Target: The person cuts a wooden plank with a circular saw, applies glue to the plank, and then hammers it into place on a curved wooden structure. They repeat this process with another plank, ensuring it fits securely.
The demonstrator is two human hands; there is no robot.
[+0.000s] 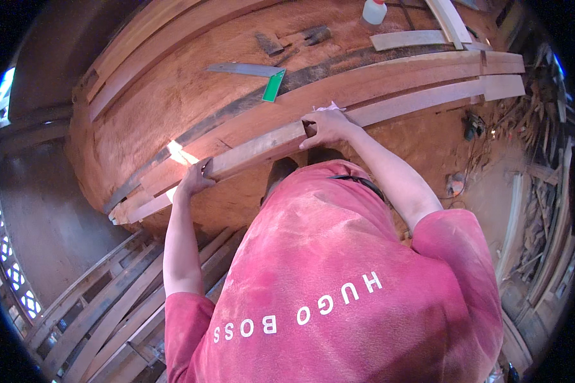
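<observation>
A squared wooden piece [259, 151] lies lengthwise in front of me along the near side of the long boards. My left hand [197, 180] is closed round its left end. At the other end, my right hand [329, 127] grips it with thumb and fingers, and a dark gap shows between them. A crumpled pale pink scrap [331, 107] sticks out behind the right hand; whether the hand holds it too, I cannot tell. Beyond the piece lies a long reddish board [390, 83]. A try square [273, 86] with a green stock rests farther back.
Sawdust covers the workbench [166, 96]. Two dark tools [270, 44] and a white bottle with a red cap [373, 13] stand toward the back. Long timbers [102, 313] are stacked at lower left. Scrap wood [540, 121] is heaped at right.
</observation>
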